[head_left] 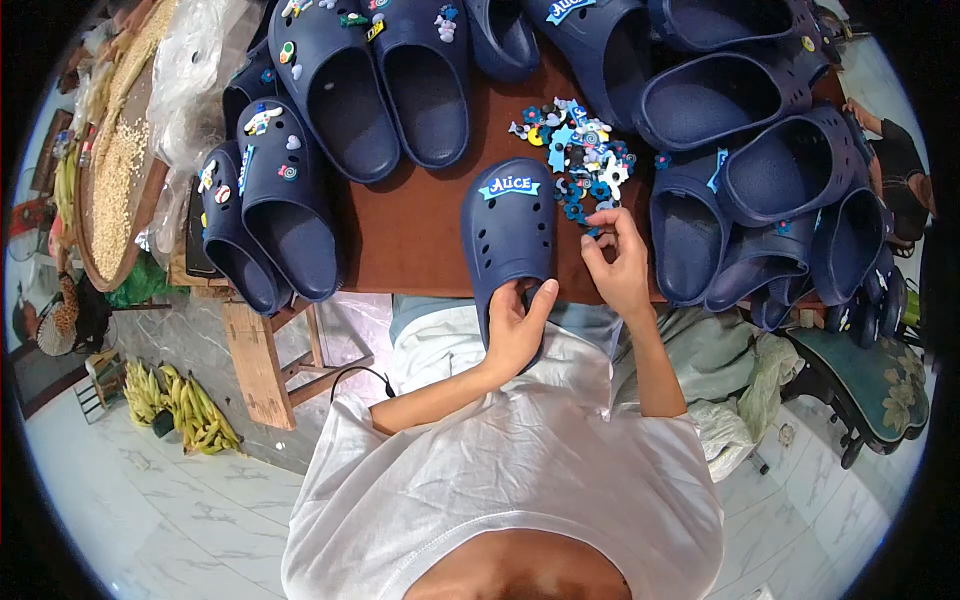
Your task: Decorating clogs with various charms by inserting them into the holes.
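On the brown desk (420, 240), a navy clog (508, 235) is gripped at its heel by the left hand (515, 330) while, just right of it, a charm is pinched from the charm pile (580, 160) by the right hand (620, 265), apparently to be pressed into a hole.

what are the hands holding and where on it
The left hand grips the navy clog at its heel end. The right hand pinches a small blue charm by the charm pile.

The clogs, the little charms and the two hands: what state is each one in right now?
Clog in hand: upright, one badge on top, heel held.
Left hand: gripping the clog's heel.
Right hand: fingertips pinching at the charms.
Charms: loose heap on the table.
Clogs at left: decorated.
Clogs at right: piled, mostly plain.
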The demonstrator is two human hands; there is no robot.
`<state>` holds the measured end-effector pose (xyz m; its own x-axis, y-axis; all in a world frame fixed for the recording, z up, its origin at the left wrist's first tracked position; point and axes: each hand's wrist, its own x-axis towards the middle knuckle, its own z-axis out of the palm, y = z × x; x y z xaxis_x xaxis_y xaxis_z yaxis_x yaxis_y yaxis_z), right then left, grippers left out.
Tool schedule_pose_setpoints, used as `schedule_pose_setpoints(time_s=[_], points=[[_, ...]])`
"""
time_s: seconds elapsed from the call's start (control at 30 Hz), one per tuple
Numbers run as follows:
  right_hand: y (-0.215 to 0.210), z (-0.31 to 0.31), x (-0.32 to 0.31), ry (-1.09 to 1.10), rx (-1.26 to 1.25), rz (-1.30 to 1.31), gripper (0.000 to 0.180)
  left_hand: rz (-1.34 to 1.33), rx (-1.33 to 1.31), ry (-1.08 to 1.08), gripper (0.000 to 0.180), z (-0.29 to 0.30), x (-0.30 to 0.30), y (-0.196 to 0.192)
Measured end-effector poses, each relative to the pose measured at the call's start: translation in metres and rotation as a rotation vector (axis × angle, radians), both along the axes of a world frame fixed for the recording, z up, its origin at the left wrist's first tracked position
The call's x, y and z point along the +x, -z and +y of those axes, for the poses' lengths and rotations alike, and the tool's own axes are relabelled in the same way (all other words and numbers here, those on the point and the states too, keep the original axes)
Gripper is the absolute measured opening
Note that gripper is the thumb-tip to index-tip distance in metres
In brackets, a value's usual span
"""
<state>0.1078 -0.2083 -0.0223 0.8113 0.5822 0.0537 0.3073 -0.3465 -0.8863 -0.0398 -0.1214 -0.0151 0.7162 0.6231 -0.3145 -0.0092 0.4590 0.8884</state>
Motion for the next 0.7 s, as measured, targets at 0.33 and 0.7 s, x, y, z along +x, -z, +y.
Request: schedule_pose_setpoints(time_s=[0.33, 0.7], points=[[-0.017, 0.009, -0.002, -0.284, 0.173, 0.375, 0.023, 0.019, 0.000, 0.051, 0.019, 0.005, -0.003, -0.003], [-0.024, 0.012, 0.015, -0.266, 0.121, 0.634, 0.020, 0.019, 0.008, 0.072, 0.015, 0.007, -0.004, 0.001]])
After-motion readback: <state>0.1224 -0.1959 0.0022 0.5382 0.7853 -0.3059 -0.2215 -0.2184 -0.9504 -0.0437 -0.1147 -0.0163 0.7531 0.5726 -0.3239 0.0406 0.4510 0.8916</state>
